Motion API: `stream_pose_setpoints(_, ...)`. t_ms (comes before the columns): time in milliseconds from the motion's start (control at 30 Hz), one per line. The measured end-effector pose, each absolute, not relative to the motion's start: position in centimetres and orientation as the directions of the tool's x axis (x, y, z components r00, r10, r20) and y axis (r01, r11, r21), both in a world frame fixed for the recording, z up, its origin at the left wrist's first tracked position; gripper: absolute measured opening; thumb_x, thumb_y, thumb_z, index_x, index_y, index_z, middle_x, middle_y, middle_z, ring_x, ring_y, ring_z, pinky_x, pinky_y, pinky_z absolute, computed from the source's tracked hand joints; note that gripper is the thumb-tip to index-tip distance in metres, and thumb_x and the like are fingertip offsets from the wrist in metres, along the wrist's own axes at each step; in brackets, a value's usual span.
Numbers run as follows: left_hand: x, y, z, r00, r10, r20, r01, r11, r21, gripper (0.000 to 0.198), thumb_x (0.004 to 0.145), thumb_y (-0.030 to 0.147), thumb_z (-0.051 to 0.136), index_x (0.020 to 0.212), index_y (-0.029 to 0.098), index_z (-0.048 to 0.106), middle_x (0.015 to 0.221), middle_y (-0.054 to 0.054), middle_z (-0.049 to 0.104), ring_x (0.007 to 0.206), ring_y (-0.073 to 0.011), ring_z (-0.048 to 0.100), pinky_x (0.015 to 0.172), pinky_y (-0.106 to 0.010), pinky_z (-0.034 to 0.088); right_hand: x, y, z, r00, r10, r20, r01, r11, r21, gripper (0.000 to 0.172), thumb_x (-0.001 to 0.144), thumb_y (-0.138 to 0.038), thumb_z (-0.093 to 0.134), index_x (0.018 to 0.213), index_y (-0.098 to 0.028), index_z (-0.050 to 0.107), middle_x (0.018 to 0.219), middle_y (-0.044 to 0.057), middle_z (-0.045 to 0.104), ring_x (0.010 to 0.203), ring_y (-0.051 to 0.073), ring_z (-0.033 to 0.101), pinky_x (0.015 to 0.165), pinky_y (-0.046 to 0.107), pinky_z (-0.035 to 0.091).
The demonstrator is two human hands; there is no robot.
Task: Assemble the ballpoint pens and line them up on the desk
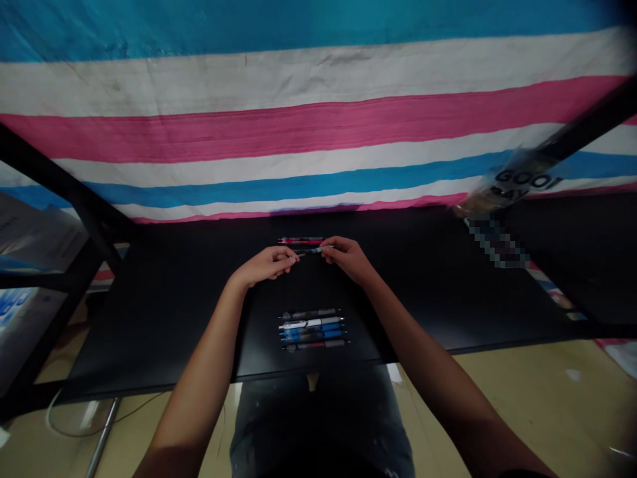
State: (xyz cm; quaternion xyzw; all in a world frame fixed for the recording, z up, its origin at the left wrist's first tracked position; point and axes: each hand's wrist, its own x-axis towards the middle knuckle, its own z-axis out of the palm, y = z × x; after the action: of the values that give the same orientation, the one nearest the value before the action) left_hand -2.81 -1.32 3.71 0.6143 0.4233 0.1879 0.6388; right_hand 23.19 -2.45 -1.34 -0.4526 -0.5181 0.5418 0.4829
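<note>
Both my hands are raised over the far middle of a black table point(164, 299), pinching the two ends of one pen point(312, 250). My left hand point(266, 263) grips its left tip with closed fingers. My right hand point(347, 255) holds its right end, fingers closed round it. Just behind the held pen lies a red pen point(298, 241) on the table. Nearer to me, several pens point(312, 329) lie side by side in a neat row, grey, white and blue ones among them.
A cloth with pink, white and blue stripes point(308, 119) hangs behind the table. Black frame bars point(54, 179) cross at the left and upper right. A clear packet with printed letters point(522, 182) hangs at right. The floor point(522, 385) and a cable show below the table.
</note>
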Motion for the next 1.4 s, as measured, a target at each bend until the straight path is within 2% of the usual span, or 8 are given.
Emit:
stream_pose_setpoints(200,-2.6,-1.3,3.9,0.531,0.804,-0.267,0.332,0.092,0.939,0.029,0.090,0.046,0.064,0.097,0.017,0.066,0.072,0.002,0.053,0.055,-0.0078,0.046,0.048,-0.017,0.033,23.2,-2.4,-1.5,-0.135,0.991,0.008,-0.045,0.002,-0.999,0.028,0.078,-0.044,0.080,0.093,-0.020,0.073,0.072,-0.001,0.066,0.063,0.012,0.056,0.063,0.028,0.045)
stream_pose_setpoints(400,-2.7,-1.1,3.4,0.516,0.829,-0.215,0.330,0.039,0.943,0.032,0.091,0.047,0.064,0.099,0.016,0.068,0.071,0.001,0.056,0.054,-0.0078,0.047,0.048,-0.018,0.033,23.0,-2.6,-1.0,-0.155,0.988,0.011,-0.026,0.007,-1.000,0.030,0.076,-0.044,0.082,0.092,-0.020,0.072,0.071,-0.001,0.066,0.064,0.013,0.057,0.064,0.028,0.047)
stream_pose_setpoints(533,-2.9,-0.8,3.1,0.484,0.858,-0.175,0.332,0.005,0.943,0.034,0.089,0.045,0.066,0.104,0.015,0.072,0.072,-0.001,0.060,0.055,-0.0086,0.049,0.049,-0.020,0.035,23.0,-2.6,-1.1,-0.157,0.987,0.024,-0.024,0.021,-1.000,0.029,0.076,-0.044,0.083,0.090,-0.020,0.071,0.074,0.000,0.067,0.065,0.014,0.058,0.065,0.028,0.048)
stream_pose_setpoints(800,-2.8,-0.9,3.4,0.512,0.840,-0.177,0.329,-0.001,0.944,0.032,0.087,0.030,0.067,0.113,0.012,0.073,0.081,-0.005,0.071,0.063,-0.0105,0.058,0.056,-0.022,0.044,23.0,-2.5,-1.4,-0.136,0.990,0.026,-0.020,0.024,-1.000,0.028,0.076,-0.043,0.083,0.088,-0.020,0.071,0.072,-0.001,0.066,0.063,0.013,0.057,0.063,0.028,0.046)
stream_pose_setpoints(1133,-3.1,-0.7,3.1,0.503,0.849,-0.163,0.359,-0.034,0.933,0.034,0.090,0.034,0.065,0.113,0.012,0.075,0.082,-0.006,0.072,0.062,-0.0108,0.058,0.058,-0.023,0.047,23.0,-2.5,-1.1,-0.129,0.991,0.013,-0.040,0.008,-0.999,0.028,0.077,-0.044,0.081,0.089,-0.021,0.071,0.071,-0.001,0.066,0.062,0.013,0.057,0.063,0.028,0.047)
stream_pose_setpoints(1267,-2.9,-0.7,2.8,0.523,0.843,-0.129,0.392,-0.104,0.914,0.034,0.090,0.035,0.064,0.113,0.012,0.076,0.085,-0.007,0.075,0.069,-0.0142,0.064,0.064,-0.025,0.051,22.9,-2.7,-0.6,-0.149,0.989,0.027,0.025,0.031,-0.999,0.029,0.076,-0.045,0.081,0.088,-0.020,0.072,0.072,0.000,0.066,0.062,0.013,0.056,0.062,0.028,0.046)
stream_pose_setpoints(1400,-2.4,-1.1,2.5,0.513,0.857,-0.040,0.463,-0.237,0.854,0.031,0.089,0.034,0.066,0.109,0.014,0.078,0.100,-0.009,0.079,0.088,-0.0204,0.071,0.079,-0.030,0.053,22.6,-3.1,-0.1,-0.166,0.985,0.045,0.110,0.063,-0.992,0.029,0.076,-0.045,0.081,0.088,-0.020,0.074,0.076,0.001,0.068,0.063,0.014,0.057,0.061,0.029,0.045)
